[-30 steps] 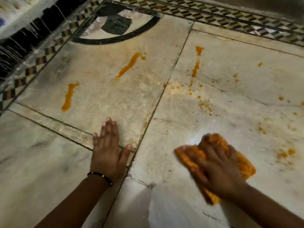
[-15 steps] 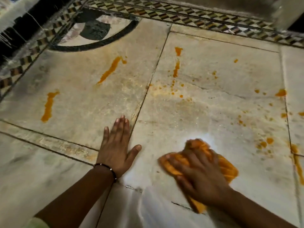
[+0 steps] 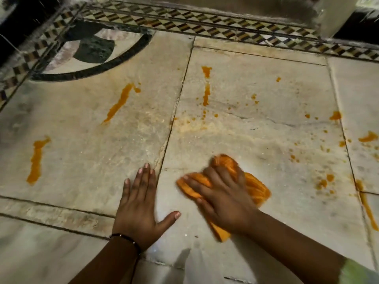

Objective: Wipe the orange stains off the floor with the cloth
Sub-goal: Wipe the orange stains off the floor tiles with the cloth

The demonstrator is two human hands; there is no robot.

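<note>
You are in the wiping step. Your right hand [image 3: 223,199] lies on top of the orange cloth [image 3: 254,187], fingers spread and bent a little over it, pressing it down on the floor [image 3: 266,128]. The picture is blurry there, so you cannot tell how tight the hold is. The cloth sits on the big pale slab, just right of the crack between slabs. Your left hand [image 3: 139,203] is flat on the floor beside it, fingers straight, thumb out, holding nothing. It props you up.

The slab near the cloth looks mostly clean, so the job is only part done. Lots of stains are left: a long streak [image 3: 206,93] straight ahead, a slanted streak [image 3: 120,103] up to the left, a stripe [image 3: 35,160] far left, and spots [image 3: 325,181] to the right.

Next, I think you should push the cloth ahead to the long streak. Keep it pressed flat so it rubs and does not just smear.
</note>
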